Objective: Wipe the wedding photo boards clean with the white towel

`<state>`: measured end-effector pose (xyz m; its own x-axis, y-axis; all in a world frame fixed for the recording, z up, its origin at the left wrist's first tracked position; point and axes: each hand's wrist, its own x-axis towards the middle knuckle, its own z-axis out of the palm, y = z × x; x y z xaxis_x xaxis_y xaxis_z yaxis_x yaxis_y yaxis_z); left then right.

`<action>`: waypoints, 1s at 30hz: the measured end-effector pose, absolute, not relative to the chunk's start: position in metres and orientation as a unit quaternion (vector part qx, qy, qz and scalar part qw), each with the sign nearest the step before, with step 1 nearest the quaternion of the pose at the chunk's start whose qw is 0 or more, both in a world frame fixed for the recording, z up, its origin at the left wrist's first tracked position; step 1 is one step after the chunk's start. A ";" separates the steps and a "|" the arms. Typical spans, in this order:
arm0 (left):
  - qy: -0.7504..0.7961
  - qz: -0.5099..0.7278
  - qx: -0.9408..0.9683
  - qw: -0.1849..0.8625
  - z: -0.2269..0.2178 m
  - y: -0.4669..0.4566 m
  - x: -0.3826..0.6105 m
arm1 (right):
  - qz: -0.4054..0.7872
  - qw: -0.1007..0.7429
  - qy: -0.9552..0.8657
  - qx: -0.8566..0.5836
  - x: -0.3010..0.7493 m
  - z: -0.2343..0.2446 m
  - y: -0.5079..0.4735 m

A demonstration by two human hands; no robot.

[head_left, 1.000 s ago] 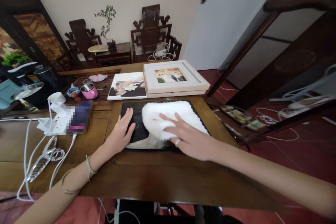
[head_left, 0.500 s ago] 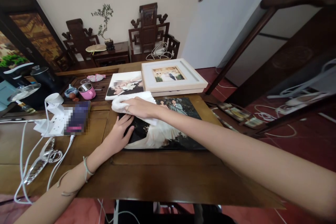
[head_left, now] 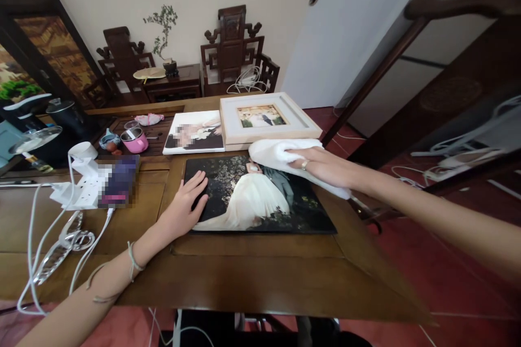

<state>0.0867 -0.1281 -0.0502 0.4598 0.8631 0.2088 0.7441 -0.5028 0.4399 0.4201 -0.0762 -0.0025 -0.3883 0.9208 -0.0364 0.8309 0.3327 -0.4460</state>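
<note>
A dark photo panel (head_left: 260, 200) with a couple in wedding clothes lies flat on the wooden table. My left hand (head_left: 185, 206) rests with fingers spread on its left edge. At the panel's upper right, my right hand (head_left: 317, 165) presses a white cloth (head_left: 272, 153) that covers the far right part of the picture. Its fingers are bent into the folds, partly hidden. Just beyond the panel lie a white photo panel (head_left: 195, 133) and a pale framed picture (head_left: 268, 119), whose near edge is close to the cloth.
On the left of the table (head_left: 260, 276) are a power strip (head_left: 83, 190) with white cables, a clear hair claw (head_left: 61, 249), a phone, a pink cup (head_left: 135, 141) and a glass-lidded pot. Dark wooden chairs (head_left: 232, 49) and a potted plant (head_left: 170, 68) stand behind.
My right hand has moved with the white cloth from the panel's upper left to its upper right, uncovering the left and middle of the picture. My left hand has stayed in place.
</note>
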 end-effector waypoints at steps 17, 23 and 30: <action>0.473 0.208 0.843 0.151 -0.052 -0.125 0.085 | 0.143 0.119 -0.925 -0.332 0.410 -0.028 -0.197; 0.470 0.207 0.844 0.153 -0.051 -0.125 0.084 | 0.103 0.118 -0.925 -0.346 0.411 -0.030 -0.115; 0.472 0.209 0.843 0.151 -0.051 -0.126 0.085 | 0.084 0.077 -0.924 -0.365 0.406 -0.026 -0.087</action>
